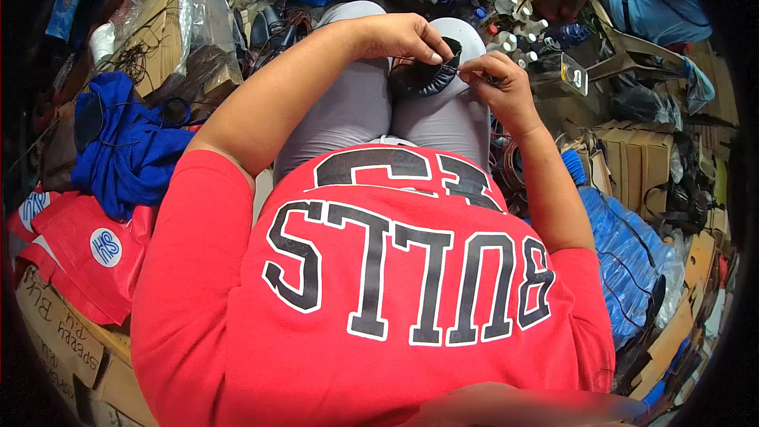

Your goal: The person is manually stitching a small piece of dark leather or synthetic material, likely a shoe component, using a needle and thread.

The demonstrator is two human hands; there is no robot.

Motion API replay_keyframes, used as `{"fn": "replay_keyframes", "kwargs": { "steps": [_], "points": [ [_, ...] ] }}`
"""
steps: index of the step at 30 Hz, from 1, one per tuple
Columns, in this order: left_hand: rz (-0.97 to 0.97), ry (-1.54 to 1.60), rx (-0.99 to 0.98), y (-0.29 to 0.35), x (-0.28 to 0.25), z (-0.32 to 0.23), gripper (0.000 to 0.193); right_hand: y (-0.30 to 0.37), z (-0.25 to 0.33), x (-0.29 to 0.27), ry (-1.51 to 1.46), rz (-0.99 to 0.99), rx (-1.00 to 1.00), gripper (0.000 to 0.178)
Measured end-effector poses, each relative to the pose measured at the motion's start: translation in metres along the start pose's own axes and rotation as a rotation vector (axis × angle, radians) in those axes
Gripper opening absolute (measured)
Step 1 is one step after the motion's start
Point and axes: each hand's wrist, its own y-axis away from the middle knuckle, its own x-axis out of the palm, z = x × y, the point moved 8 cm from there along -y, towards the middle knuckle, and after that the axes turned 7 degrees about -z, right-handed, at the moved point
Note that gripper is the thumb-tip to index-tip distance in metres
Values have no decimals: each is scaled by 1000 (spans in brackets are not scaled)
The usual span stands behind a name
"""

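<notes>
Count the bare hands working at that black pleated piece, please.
2: the left hand is at the upper edge of the black pleated piece; the right hand is at its right edge. Some fingers are partly hidden.

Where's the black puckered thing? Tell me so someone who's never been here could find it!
Start at the big red shirt, then go up to the gray pants. Over the right thigh, between the left hand and right hand, is the black puckered piece. Its dark, rounded, gathered edge sets it apart from the smooth gray cloth.
</notes>
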Motion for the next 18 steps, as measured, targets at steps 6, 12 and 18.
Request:
{"fn": "replay_keyframes", "kwargs": {
  "steps": [6,12,18],
  "points": [
    [10,-91,36,-2,5,-4,35,7,18,-1,187,24,-32,13],
    [115,-384,80,1,15,-23,30,-2,55,15,795,230,-271,17],
    [-64,-464,-15,-15,6,-19,26,-19,35,30,667,283,-180,11]
  ]
}}
